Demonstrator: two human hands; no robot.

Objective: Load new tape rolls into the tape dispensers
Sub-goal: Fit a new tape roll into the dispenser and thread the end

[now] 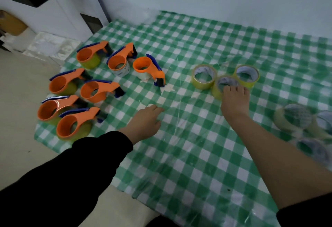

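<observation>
Eight orange tape dispensers [84, 90] sit grouped on the left part of a green-and-white checked cloth [197, 155], most with a roll already inside. Three yellowish tape rolls [225, 78] lie flat in a touching cluster to the right of them — the right hand [234, 101] rests on the nearest roll [221, 87], fingers [228, 89] curled over its rim and into its core, gripping it. The left hand [145, 123], in a black sleeve [80, 164], lies loose on the cloth below the dispensers, holding nothing. More rolls [301, 124] lie blurred at the right edge.
</observation>
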